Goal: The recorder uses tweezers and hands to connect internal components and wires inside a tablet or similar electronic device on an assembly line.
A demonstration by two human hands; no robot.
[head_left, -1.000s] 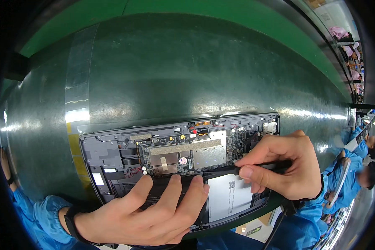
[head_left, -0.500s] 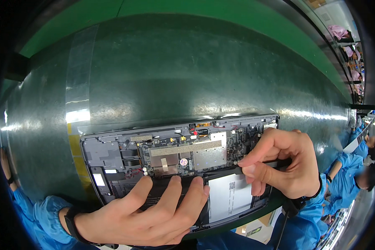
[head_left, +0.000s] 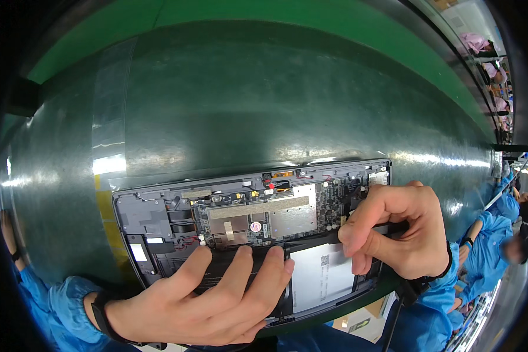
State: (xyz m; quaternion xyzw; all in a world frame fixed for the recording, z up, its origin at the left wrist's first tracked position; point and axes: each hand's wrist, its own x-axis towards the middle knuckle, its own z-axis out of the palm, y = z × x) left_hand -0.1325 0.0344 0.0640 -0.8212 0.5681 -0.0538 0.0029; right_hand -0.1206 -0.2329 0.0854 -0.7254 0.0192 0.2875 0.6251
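Note:
An opened tablet-like device [head_left: 144, 214] lies flat in front of me, its inside facing up. A green circuit board [head_left: 325, 202] with metal shields runs across its upper half. Below that sits a battery pack with a silver-white panel [head_left: 320, 278] and black edging [head_left: 314, 241]. My left hand [head_left: 208, 299] rests on the black part of the battery, fingers spread, tips along the board's lower edge. Over the right part of the device, my right hand [head_left: 402, 234] has thumb and forefinger pinched together at the black edging. Whatever lies between those fingertips is hidden.
The device rests on a dark green work surface [head_left: 217, 100]. Clear and yellow tape [head_left: 107, 205] crosses it at left. A cardboard box [head_left: 361, 322] shows below the near edge. People in blue work clothes [head_left: 493, 234] sit at right; another person's arm [head_left: 9, 234] shows at far left.
My right fingertips have shifted slightly right and turned a little along the black edging, still pinched. The device has moved very slightly left. My left hand stays spread on the battery.

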